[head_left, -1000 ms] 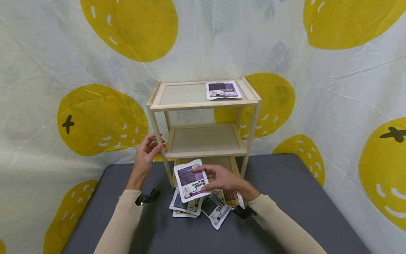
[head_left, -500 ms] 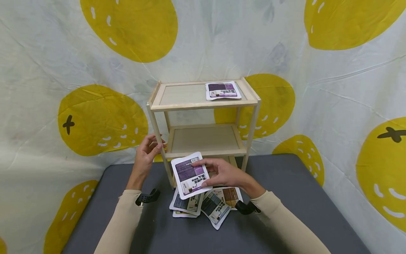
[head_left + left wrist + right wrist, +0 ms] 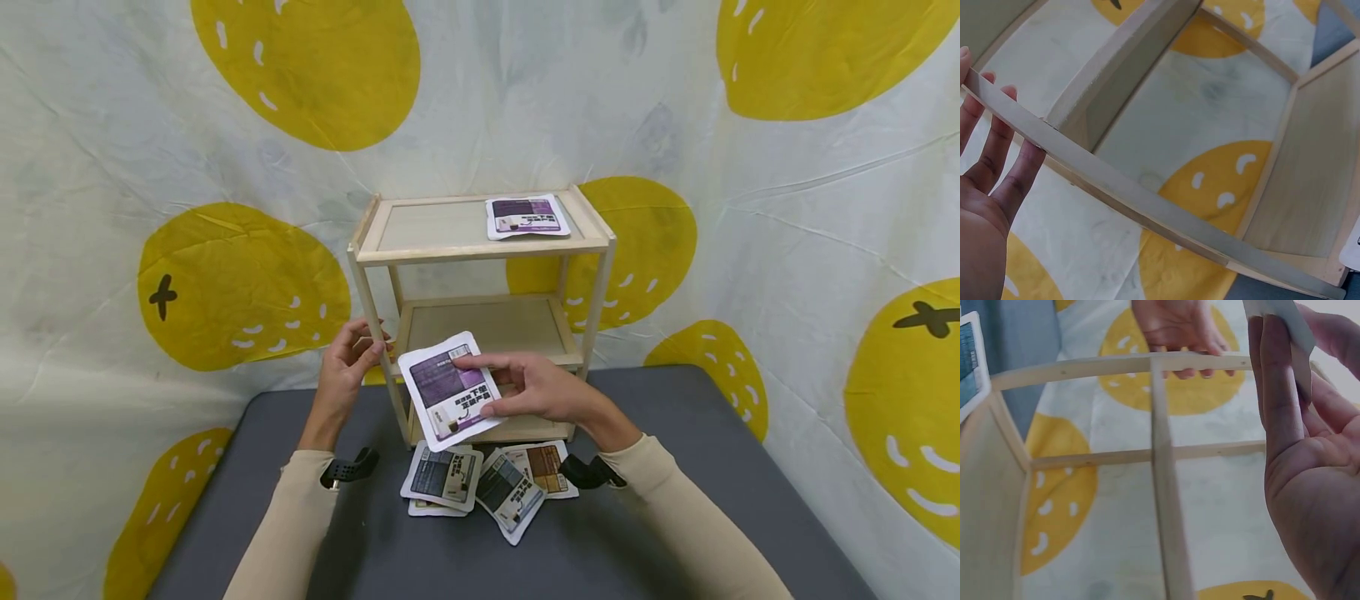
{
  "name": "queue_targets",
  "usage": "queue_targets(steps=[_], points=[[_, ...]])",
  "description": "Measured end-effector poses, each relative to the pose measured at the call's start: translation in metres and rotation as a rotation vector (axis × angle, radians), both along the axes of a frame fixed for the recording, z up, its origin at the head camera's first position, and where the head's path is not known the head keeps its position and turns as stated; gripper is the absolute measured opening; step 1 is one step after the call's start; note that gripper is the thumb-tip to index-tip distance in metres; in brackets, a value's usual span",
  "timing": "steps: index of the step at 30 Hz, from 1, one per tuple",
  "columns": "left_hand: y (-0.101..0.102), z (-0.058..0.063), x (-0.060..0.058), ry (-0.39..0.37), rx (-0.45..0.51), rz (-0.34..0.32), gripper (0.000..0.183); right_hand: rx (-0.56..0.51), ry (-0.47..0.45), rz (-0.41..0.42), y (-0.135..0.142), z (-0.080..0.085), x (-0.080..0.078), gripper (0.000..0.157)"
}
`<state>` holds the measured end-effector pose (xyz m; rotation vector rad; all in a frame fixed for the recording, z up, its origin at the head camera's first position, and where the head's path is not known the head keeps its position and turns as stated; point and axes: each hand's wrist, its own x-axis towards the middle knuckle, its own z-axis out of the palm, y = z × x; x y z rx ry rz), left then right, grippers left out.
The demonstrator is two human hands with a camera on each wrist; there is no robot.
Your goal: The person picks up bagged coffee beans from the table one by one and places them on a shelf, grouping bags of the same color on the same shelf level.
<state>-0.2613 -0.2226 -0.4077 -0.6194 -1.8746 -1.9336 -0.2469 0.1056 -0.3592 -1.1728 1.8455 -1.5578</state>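
Observation:
My right hand pinches a flat white-edged packet with a purple printed label. The packet is tilted in front of the middle tier of a small three-tier wooden shelf. In the right wrist view the packet appears nearly edge-on between thumb and fingers. My left hand holds the shelf's front left post at about middle-tier height. Fingers of the left hand reach behind the post in the left wrist view, with the thumb tip at the front.
Another purple packet lies on the right of the top tier. In front of the shelf, on the dark grey table, lie dark-labelled packets, grey-blue ones and a brown-labelled packet. A fruit-print cloth hangs behind.
My right hand has raised the purple packet from the bottom tier's front to the middle tier's front edge, uncovering more of the packets below. My left hand has stayed on the post.

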Motion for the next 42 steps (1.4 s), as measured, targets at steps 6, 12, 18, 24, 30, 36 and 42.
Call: queue_targets(steps=[6, 12, 18, 24, 30, 36, 42], points=[[0.000, -0.001, 0.000, -0.006, 0.010, -0.005, 0.038, -0.029, -0.001, -0.034, 0.000, 0.016, 0.003, 0.069], [0.000, -0.001, 0.000, -0.011, 0.006, 0.000, 0.038, -0.045, 0.002, -0.024, 0.000, 0.029, 0.004, 0.070], [0.001, 0.000, 0.001, -0.021, 0.006, 0.008, 0.038, -0.053, 0.031, -0.023, 0.001, 0.041, 0.004, 0.072], [0.001, 0.000, 0.001, -0.025, 0.011, 0.012, 0.037, -0.093, 0.100, -0.070, 0.000, 0.054, 0.002, 0.072], [-0.001, -0.001, -0.001, -0.019, 0.005, 0.005, 0.038, -0.141, 0.142, -0.123, -0.004, 0.066, 0.000, 0.072], [-0.002, 0.000, -0.001, -0.018, -0.008, 0.003, 0.039, -0.180, 0.172, -0.173, -0.008, 0.079, -0.003, 0.072], [-0.001, -0.001, 0.000, -0.021, 0.004, -0.004, 0.037, -0.169, 0.181, -0.165, -0.012, 0.094, -0.005, 0.072]])
